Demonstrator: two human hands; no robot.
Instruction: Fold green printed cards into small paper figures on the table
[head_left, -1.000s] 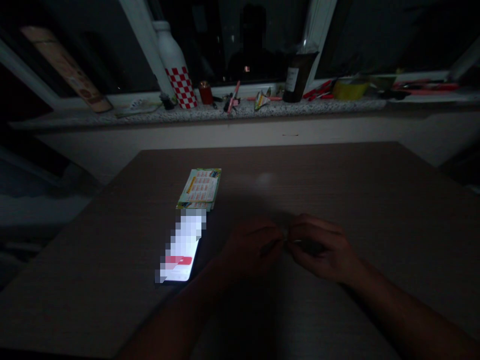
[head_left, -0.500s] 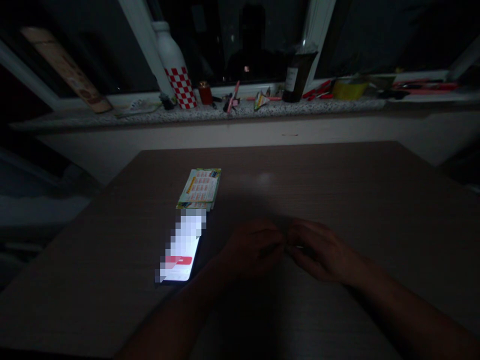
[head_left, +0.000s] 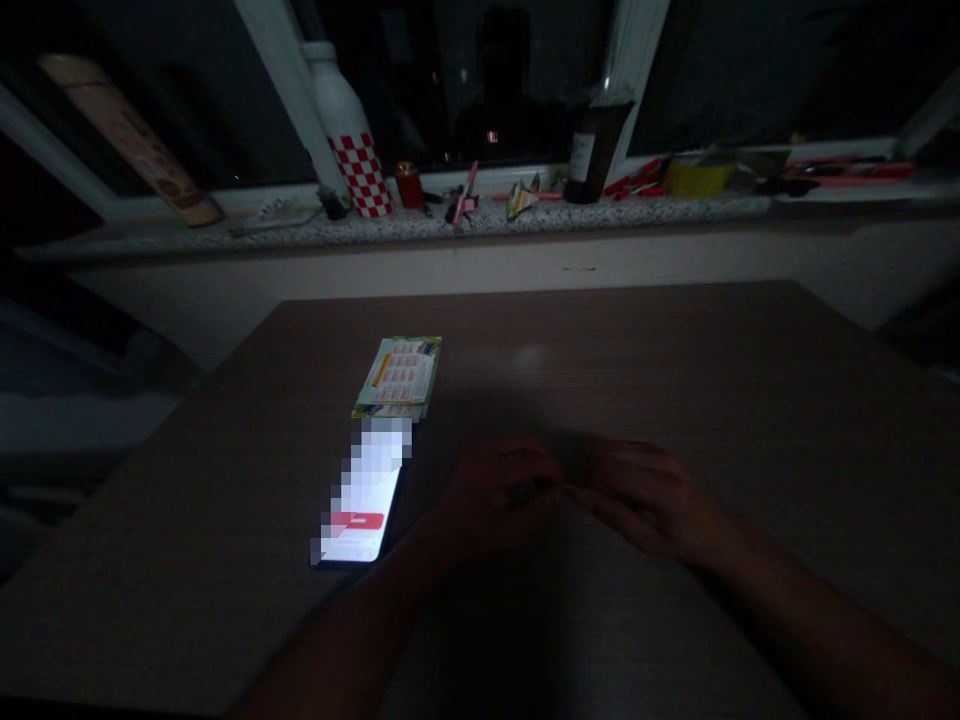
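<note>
The room is dark. My left hand (head_left: 499, 495) and my right hand (head_left: 649, 495) rest close together on the brown wooden table (head_left: 675, 360), fingertips meeting in a pinch around something small and thin that I cannot make out. Both hands have their fingers curled. A lit phone (head_left: 364, 500) lies flat to the left of my left hand. Just beyond the phone lies a printed paper pack (head_left: 401, 377) with green edges.
A stone window sill (head_left: 420, 225) runs behind the table. On it stand a white bottle with red checks (head_left: 349, 130), a dark bottle (head_left: 596, 145), a small brown jar (head_left: 409, 185), pens and a yellow tape roll (head_left: 697, 178). A tall tube (head_left: 124, 135) leans at far left.
Both hands have shifted slightly toward me and lower on the table, with the fingertips still pinched together. The phone and paper pack have not moved.
</note>
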